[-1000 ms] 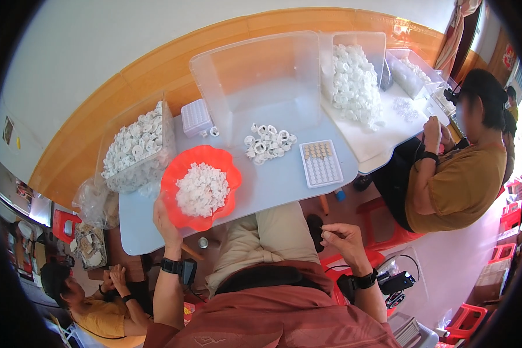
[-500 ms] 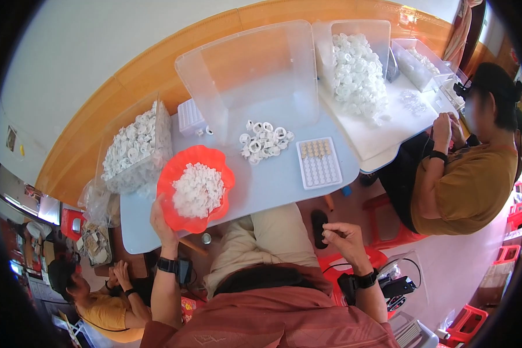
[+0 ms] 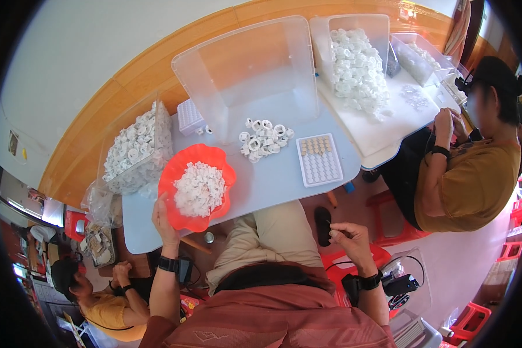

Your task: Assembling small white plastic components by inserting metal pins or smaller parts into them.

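A red bowl (image 3: 228,200) with a wavy rim, heaped with small white plastic pieces (image 3: 198,189), stands at the near left edge of the table. My left hand (image 3: 166,225) is closed on the bowl's near left rim. Over the floor to the right of my lap, clear of the table, my right hand (image 3: 351,239) is held in a pinch. Something thin and tiny shows at its fingertips, too small to name. Round white parts with dark openings (image 3: 262,139) lie loose in mid-table. A white tray (image 3: 312,184) beside them holds rows of beige and whitish round pieces.
A large clear bin (image 3: 243,69) stands at the back of the blue table (image 3: 261,185). Bins of white parts flank it, one at left (image 3: 138,148), one at right (image 3: 359,69). A co-worker (image 3: 470,174) sits at right, another (image 3: 98,298) at lower left. Red stools (image 3: 397,220) stand nearby.
The view has shifted slightly. My right hand is a little further right, and a thin sliver now shows at its fingertips. My left hand keeps its hold on the bowl.
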{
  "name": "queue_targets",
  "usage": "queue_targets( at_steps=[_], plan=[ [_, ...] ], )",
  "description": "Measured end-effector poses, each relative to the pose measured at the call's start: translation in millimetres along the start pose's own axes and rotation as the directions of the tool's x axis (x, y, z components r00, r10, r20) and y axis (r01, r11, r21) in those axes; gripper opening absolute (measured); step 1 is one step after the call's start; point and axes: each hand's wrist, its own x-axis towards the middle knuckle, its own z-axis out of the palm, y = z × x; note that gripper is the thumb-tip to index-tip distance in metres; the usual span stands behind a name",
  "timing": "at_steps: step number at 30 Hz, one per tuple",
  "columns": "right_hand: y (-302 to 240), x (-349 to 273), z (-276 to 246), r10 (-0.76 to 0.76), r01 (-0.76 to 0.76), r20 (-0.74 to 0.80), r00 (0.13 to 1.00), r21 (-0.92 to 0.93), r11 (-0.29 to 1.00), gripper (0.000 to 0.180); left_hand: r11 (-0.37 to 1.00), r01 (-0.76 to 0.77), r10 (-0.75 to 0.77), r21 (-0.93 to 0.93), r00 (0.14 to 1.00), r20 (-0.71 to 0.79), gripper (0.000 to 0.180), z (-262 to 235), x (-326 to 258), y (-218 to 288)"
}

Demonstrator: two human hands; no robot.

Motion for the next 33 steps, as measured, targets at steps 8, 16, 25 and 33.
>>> queue_targets(
  at_steps=[8,16,25,33],
  plan=[
    [-7,-10,3,-0.032,0.032,-0.017,0.999,-0.010,0.999,0.015,1.000,-0.009,0.009,-0.026,1.000,0.005,0.041,-6,1,-6],
    [-18,-21,15,-0.038,0.036,-0.028,0.999,-0.081,0.996,0.019,0.998,-0.039,0.039,0.054,0.999,-0.003,0.036,-10,1,-6],
    [-36,-17,48,-0.037,0.042,0.036,0.999,-0.137,0.990,0.021,1.000,-0.027,0.027,0.011,1.000,0.001,0.034,-8,-1,1],
    [-69,18,94,-0.158,0.188,0.117,0.980,-0.318,0.930,0.020,0.997,-0.017,0.018,0.070,1.000,-0.004,0.032,-9,1,-3]
  ],
)
